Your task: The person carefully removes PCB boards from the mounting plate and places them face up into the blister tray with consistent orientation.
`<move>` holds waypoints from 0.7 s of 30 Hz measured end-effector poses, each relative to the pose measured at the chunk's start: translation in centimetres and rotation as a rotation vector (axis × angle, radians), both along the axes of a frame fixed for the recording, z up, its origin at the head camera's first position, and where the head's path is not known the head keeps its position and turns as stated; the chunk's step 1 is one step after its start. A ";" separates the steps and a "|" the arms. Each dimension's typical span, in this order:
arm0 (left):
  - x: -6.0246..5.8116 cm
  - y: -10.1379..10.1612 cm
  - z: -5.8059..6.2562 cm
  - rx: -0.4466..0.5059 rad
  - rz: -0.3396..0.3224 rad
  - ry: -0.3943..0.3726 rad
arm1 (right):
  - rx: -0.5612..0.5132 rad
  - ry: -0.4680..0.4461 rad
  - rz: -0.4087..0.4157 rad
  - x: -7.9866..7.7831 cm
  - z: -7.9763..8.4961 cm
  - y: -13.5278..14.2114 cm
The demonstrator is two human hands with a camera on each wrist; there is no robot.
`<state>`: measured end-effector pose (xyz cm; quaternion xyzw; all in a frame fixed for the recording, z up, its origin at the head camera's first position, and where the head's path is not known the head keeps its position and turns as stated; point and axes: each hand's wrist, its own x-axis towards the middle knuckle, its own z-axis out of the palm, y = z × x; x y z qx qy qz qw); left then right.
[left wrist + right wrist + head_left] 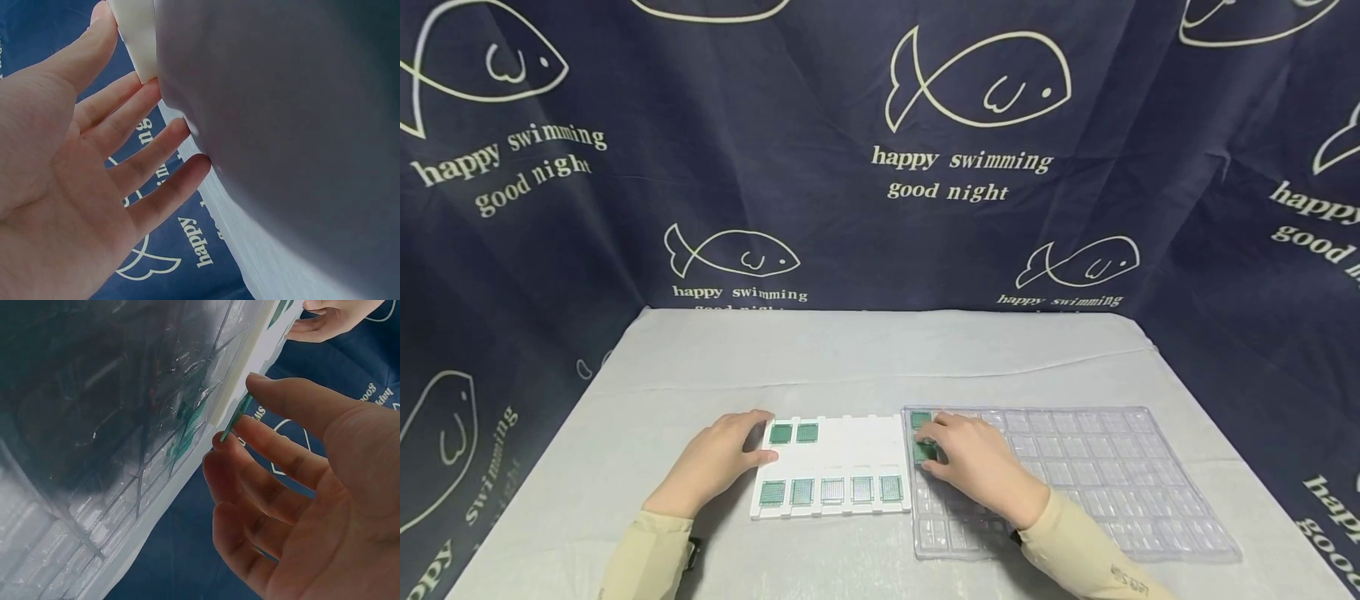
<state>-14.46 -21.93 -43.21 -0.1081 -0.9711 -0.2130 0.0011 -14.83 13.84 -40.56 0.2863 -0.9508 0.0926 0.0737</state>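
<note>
Left hand (pixel 709 460), fingers extended, touches white tray (pixel 850 452): two boards (pixel 807 433) far, five near. Right hand (pixel 981 461) pinches green board (pixel 235 417) above clear tray (pixel 1082 447), far-left part.

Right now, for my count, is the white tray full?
No, partly filled: on the white tray, five green circuit boards line one row; the other has two, then bare space.

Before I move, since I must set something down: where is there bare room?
Free: the table behind the white holder and clear tray, up to the curtain. Crowded: the tray's left end, beneath the right hand.
</note>
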 end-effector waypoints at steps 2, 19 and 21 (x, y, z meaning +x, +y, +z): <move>0.0 0.0 0.0 -0.001 0.000 0.002 | -0.001 0.004 0.001 0.0 0.0 0.1; 0.0 0.0 0.0 -0.003 -0.010 0.007 | 0.028 0.004 -0.004 0.5 -0.7 0.2; -0.1 0.0 0.0 -0.001 -0.011 0.006 | 0.031 0.004 -0.003 0.5 -0.8 0.2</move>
